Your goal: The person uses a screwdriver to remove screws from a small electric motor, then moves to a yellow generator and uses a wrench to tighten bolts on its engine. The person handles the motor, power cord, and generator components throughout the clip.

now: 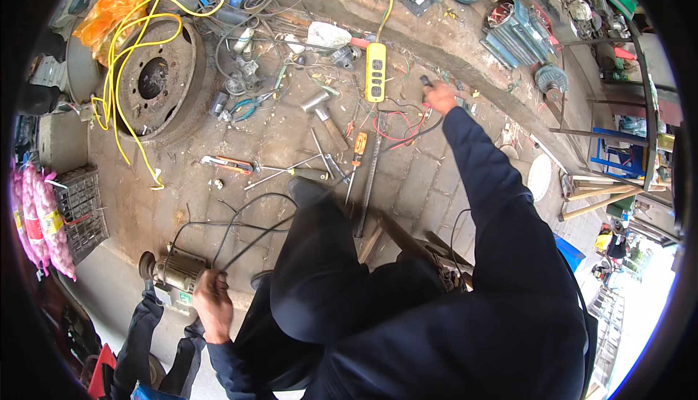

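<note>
My right hand (440, 98) reaches out over the brick floor, its fingers closed on a small black plug (425, 80). A black cord trails down from that hand. A yellow power strip (375, 73) lies to the left of it, with red and black test leads (400, 125) on the floor between. Low on the left, my left hand (213, 304) is closed on a black cable (251, 246). That hand is beside a small electric motor (182, 271) with a round wheel on its shaft; whether the fingers touch the motor I cannot tell.
Around my feet lie a hammer (325, 118), an orange screwdriver (359, 149), a utility knife (227, 164), pliers (249, 106) and a metal bar (371, 175). A rusty wheel rim (156, 80) with yellow cord stands far left. A larger motor (518, 33) sits on the ledge. Another person's legs (138, 338) show lower left.
</note>
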A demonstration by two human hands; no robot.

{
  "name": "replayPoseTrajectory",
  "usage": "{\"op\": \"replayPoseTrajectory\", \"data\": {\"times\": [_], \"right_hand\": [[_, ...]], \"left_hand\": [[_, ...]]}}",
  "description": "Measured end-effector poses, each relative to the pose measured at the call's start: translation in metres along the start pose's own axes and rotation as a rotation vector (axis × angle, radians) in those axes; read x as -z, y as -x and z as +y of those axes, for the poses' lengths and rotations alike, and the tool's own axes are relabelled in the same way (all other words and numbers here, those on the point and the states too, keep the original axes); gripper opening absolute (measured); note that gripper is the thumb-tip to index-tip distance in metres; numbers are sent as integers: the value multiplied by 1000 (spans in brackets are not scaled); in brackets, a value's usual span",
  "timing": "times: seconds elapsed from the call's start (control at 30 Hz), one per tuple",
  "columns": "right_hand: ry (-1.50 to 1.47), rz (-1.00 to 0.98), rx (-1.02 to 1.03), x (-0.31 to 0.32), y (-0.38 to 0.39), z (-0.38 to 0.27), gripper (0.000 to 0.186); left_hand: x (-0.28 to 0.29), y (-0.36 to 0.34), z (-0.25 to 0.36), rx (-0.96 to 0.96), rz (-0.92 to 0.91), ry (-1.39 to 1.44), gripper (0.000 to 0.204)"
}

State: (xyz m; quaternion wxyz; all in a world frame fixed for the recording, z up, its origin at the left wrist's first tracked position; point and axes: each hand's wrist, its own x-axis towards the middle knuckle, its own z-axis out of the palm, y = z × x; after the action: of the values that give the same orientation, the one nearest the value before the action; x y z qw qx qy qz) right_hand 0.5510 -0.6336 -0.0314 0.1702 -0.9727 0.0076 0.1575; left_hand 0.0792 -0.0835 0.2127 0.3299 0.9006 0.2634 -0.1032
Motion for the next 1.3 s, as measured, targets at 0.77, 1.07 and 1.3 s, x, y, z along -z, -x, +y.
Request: {"op": "replayPoseTrajectory", "data": {"times": [0.77, 1.07, 1.3], "right_hand": [[158, 48, 5, -72, 9, -87, 36], [373, -48, 107, -57, -7, -117, 31], [414, -13, 185, -57, -5, -121, 29]], "left_hand": [[-5, 5, 58, 69, -160, 18, 23], [-5, 6, 55, 52, -163, 42, 22], [-4, 4, 57, 28, -136, 68, 20]]}}
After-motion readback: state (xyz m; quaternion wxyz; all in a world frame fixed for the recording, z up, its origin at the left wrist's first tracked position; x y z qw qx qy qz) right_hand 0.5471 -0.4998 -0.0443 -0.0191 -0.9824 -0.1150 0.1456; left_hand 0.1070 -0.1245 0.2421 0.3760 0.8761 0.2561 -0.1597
